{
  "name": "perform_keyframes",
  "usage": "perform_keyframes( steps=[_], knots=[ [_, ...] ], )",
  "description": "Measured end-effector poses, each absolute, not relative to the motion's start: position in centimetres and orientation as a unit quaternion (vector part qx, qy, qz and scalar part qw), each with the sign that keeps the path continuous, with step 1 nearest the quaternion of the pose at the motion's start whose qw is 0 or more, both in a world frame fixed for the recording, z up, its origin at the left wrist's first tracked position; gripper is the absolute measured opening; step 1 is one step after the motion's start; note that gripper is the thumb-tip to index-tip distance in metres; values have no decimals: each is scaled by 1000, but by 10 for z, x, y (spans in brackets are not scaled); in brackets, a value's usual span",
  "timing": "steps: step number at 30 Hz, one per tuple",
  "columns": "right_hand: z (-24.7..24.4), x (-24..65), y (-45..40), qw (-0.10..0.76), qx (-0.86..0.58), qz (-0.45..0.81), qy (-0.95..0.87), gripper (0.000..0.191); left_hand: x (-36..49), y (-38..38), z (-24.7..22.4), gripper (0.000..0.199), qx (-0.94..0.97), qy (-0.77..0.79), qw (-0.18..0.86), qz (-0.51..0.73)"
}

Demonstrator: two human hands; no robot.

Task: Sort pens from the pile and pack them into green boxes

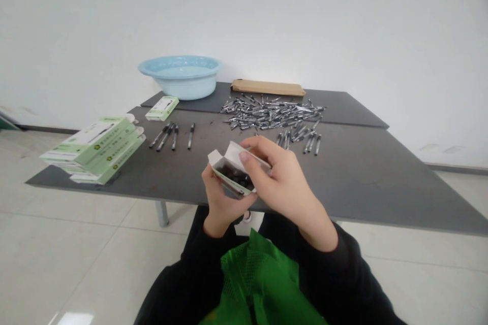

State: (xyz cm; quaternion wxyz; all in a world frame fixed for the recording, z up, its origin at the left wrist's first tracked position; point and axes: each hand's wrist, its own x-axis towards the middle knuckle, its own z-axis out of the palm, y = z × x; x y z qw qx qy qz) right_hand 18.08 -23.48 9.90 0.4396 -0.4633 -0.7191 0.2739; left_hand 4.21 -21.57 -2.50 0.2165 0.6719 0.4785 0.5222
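A small carton with its top flaps raised is held over the table's near edge. Dark pen ends fill its opening. My left hand wraps round the carton from the left and below. At its right side, my right hand pinches the white lid flap between thumb and fingers. Beyond the hands lies a heap of black and clear pens, with several more pens lined up at its near right.
On the dark table, a stack of green and white cartons stands at left. Several pens lie beside it. Farther back are a single carton, a blue basin and a flat brown cardboard piece.
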Motion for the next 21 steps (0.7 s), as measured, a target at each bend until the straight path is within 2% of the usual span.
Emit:
perform_keyframes(
  steps=[2,4,8,12,16,21],
  knots=[
    [95,180,-230,440,-471,292,-707,28,41,-216,-30,95,636,447,129,615],
    [93,182,-226,439,-470,308,-701,31,42,-218,-31,95,632,420,93,645],
    [96,186,-229,405,-437,321,-736,26,46,-223,-26,94,638,396,129,648],
    [97,187,-239,362,-389,338,-777,40,50,-227,-23,105,619,401,169,653],
    [91,182,-247,375,-419,275,-780,32,48,-229,-16,116,641,423,158,621],
    [79,179,-245,399,-447,261,-757,24,34,-234,16,84,690,441,65,570]
  ],
)
